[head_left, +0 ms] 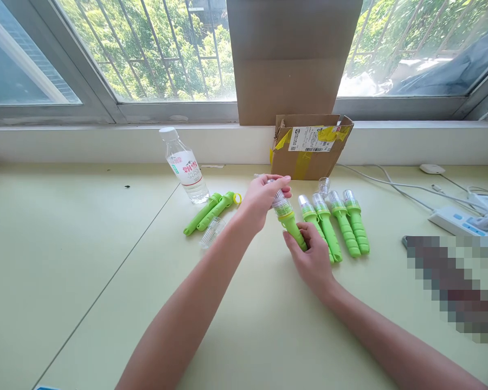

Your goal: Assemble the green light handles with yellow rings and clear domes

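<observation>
Between my hands is a green-handled light (293, 227) with a clear ribbed cap, tilted with the cap end up and to the left. My left hand (259, 199) closes around the clear cap, covering part of it. Lower down, my right hand (312, 257) wraps round the green grip. Several similar capped lights (345, 225) lie just right of it, partly behind my right hand. To the left lie two uncapped green handles (207, 214), a yellow ring (237, 199) and a loose clear cap (213, 233). Another clear cap (324, 186) stands behind the capped lights.
A water bottle (186, 168) stands at the back left. An open cardboard box (311, 147) rests against the sill below the window. White cables and a power strip (466, 221) are at the right, with a pixelated patch (455, 292) in front of them.
</observation>
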Available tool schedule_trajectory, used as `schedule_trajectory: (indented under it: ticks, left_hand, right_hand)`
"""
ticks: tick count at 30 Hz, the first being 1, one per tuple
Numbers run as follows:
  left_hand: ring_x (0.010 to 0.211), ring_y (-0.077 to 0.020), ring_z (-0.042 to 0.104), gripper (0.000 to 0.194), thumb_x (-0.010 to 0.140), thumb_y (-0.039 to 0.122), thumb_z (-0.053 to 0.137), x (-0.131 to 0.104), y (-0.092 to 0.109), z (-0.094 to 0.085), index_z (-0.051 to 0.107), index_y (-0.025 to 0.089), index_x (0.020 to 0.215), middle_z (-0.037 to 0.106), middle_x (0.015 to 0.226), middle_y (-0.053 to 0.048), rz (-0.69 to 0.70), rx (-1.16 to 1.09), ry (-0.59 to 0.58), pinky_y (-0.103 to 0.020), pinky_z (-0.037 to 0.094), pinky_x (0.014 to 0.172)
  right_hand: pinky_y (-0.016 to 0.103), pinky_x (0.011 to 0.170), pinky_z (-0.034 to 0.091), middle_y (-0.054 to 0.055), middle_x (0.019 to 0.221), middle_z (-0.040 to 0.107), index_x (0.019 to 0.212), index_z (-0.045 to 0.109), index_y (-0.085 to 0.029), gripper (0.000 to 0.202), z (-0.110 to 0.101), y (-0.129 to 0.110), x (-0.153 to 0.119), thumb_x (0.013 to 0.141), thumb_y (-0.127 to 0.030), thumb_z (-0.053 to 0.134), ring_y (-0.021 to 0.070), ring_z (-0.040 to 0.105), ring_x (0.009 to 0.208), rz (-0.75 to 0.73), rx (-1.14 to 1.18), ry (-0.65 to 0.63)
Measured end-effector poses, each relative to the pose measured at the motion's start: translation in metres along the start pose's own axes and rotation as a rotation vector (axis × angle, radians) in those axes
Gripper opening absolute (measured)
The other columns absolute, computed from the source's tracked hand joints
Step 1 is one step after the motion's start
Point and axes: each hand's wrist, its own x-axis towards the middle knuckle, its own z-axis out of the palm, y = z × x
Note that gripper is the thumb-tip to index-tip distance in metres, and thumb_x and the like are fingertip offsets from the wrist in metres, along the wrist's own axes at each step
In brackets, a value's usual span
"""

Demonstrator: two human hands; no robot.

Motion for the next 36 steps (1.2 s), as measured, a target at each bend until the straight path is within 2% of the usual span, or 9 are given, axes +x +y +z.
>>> schedule_trajectory:
  ticks: [4, 7, 10, 14, 16, 21, 24, 30, 36]
  left_hand:
    - [0.048, -0.0088, 0.049, 0.037, 0.066, 0.039, 0.076, 0.0, -0.017, 0.014, 0.045, 0.019, 0.067, 0.046, 0.054, 0.005, 0.039, -0.172, 0.175, -0.024, 0.043, 0.051]
    - [0.043, -0.0077, 0.044, 0.045, 0.065, 0.042, 0.077, -0.001, -0.021, 0.018, 0.038, 0.02, 0.059, 0.041, 0.048, 0.007, 0.104, -0.21, 0.217, -0.023, 0.04, 0.045]
    - [0.04, -0.0076, 0.042, 0.047, 0.065, 0.04, 0.077, -0.001, -0.018, 0.014, 0.035, 0.02, 0.056, 0.037, 0.045, 0.007, 0.091, -0.244, 0.107, -0.023, 0.037, 0.042]
    - [0.041, -0.0076, 0.042, 0.043, 0.071, 0.038, 0.072, 0.001, -0.011, 0.007, 0.037, 0.019, 0.055, 0.035, 0.045, 0.007, 0.015, -0.278, -0.207, -0.024, 0.038, 0.045]
    - [0.043, -0.0074, 0.043, 0.042, 0.072, 0.04, 0.071, 0.001, -0.012, 0.007, 0.039, 0.019, 0.056, 0.037, 0.047, 0.007, 0.019, -0.266, -0.243, -0.024, 0.04, 0.048]
    - [0.049, -0.0081, 0.048, 0.04, 0.067, 0.046, 0.075, -0.006, -0.019, 0.018, 0.046, 0.019, 0.061, 0.047, 0.055, 0.004, 0.075, -0.158, 0.072, -0.026, 0.046, 0.054]
    - [0.048, -0.009, 0.049, 0.037, 0.071, 0.04, 0.071, -0.01, -0.019, 0.023, 0.044, 0.019, 0.058, 0.046, 0.053, 0.004, 0.07, -0.089, 0.139, -0.027, 0.045, 0.054]
    - [0.041, -0.0087, 0.044, 0.031, 0.072, 0.026, 0.063, -0.005, -0.016, 0.018, 0.038, 0.02, 0.054, 0.039, 0.045, 0.005, 0.066, -0.148, -0.014, -0.025, 0.039, 0.045]
    - [0.039, -0.0063, 0.038, 0.038, 0.073, 0.027, 0.062, -0.003, -0.013, 0.006, 0.032, 0.019, 0.052, 0.032, 0.043, 0.007, 0.038, -0.283, -0.398, -0.024, 0.037, 0.045]
  right_hand:
    - [0.024, 0.046, 0.024, -0.007, 0.058, 0.039, 0.08, 0.047, -0.022, 0.02, 0.001, -0.001, -0.001, 0.085, -0.038, 0.057, 0.0092, 0.032, 0.049, 0.007, -0.079, -0.081]
    - [0.024, 0.044, 0.02, -0.008, 0.054, 0.029, 0.067, 0.035, -0.022, 0.032, 0.002, -0.005, -0.001, 0.085, -0.037, 0.056, 0.0085, 0.026, 0.047, 0.032, -0.087, -0.141]
    - [0.024, 0.044, 0.018, -0.008, 0.054, 0.026, 0.064, 0.029, -0.022, 0.038, 0.002, -0.01, -0.002, 0.085, -0.039, 0.055, 0.0082, 0.024, 0.047, 0.094, 0.002, -0.22]
    - [0.023, 0.042, 0.017, -0.009, 0.051, 0.022, 0.063, 0.027, -0.023, 0.041, 0.002, -0.014, -0.002, 0.086, -0.044, 0.053, 0.0074, 0.021, 0.045, 0.242, 0.171, -0.366]
    - [0.023, 0.042, 0.017, -0.009, 0.051, 0.021, 0.063, 0.026, -0.023, 0.041, 0.003, -0.014, -0.002, 0.085, -0.044, 0.053, 0.0073, 0.021, 0.044, 0.272, 0.19, -0.373]
    - [0.024, 0.044, 0.017, -0.007, 0.053, 0.026, 0.062, 0.027, -0.022, 0.037, 0.009, -0.013, -0.007, 0.084, -0.036, 0.053, 0.0089, 0.024, 0.048, 0.155, -0.034, -0.125]
    - [0.025, 0.044, 0.016, -0.006, 0.053, 0.025, 0.061, 0.026, -0.022, 0.037, 0.01, -0.013, -0.008, 0.082, -0.036, 0.054, 0.0092, 0.023, 0.048, 0.132, -0.093, -0.064]
    - [0.024, 0.044, 0.015, -0.007, 0.053, 0.022, 0.06, 0.024, -0.022, 0.041, 0.002, -0.014, -0.003, 0.08, -0.035, 0.058, 0.0075, 0.019, 0.048, 0.188, 0.099, -0.23]
    - [0.023, 0.04, 0.015, -0.01, 0.047, 0.022, 0.062, 0.028, -0.023, 0.037, 0.0, -0.016, -0.002, 0.079, -0.035, 0.059, 0.0059, 0.018, 0.041, 0.376, 0.289, -0.453]
